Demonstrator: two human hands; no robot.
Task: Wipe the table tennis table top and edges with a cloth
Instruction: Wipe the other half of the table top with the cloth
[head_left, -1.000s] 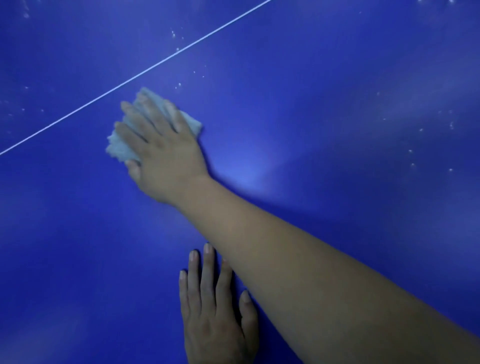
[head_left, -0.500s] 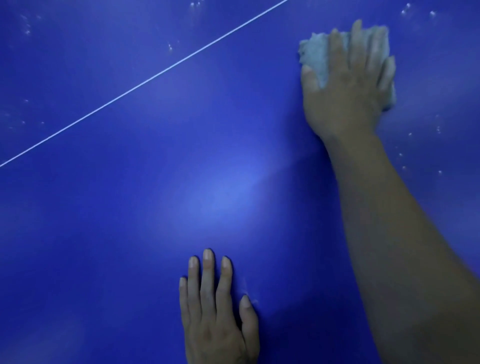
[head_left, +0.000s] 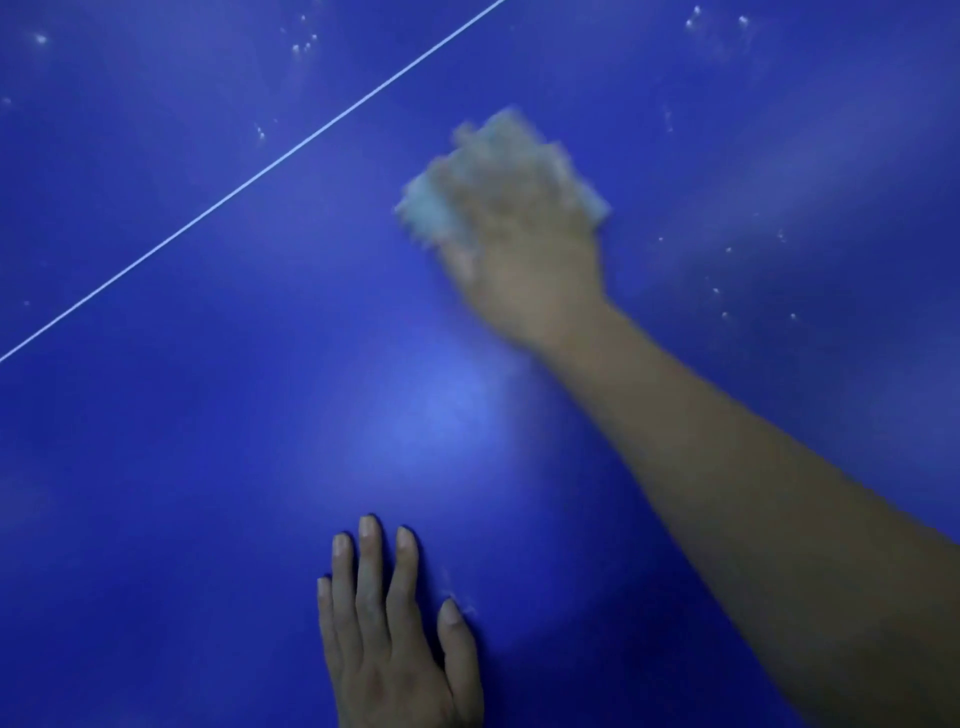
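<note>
Filling the whole view, the blue table tennis table top (head_left: 208, 467) carries everything here, with a soft patch of reflected light (head_left: 452, 415) near its middle. The bare right forearm (head_left: 753, 493) reaches in from the lower right corner of the view and slants up towards the centre.

The right hand (head_left: 530, 249) lies palm down on top of the cloth (head_left: 431, 208), fingers stretched out over it and pressing it to the surface rather than gripping it. Hand and cloth are both smeared with blur, so single fingers are hard to pick out. The left hand (head_left: 395, 634) rests flat on the table top at the bottom of the view, fingers straight and close together, thumb just to the side, holding nothing. It is well apart from the right hand.

The cloth is a pale, whitish-blue, bunched wad with a fuzzy, ragged outline. It shows past the hand on the left, beyond the fingertips and at the right side, and the rest is hidden under the palm. It sits on the near side of the thin white line (head_left: 249, 179), close to it but not touching.

That line runs diagonally from the left edge of the view up to the top. Small white specks (head_left: 304, 47) dot the surface beyond the line and to the right of the cloth.
</note>
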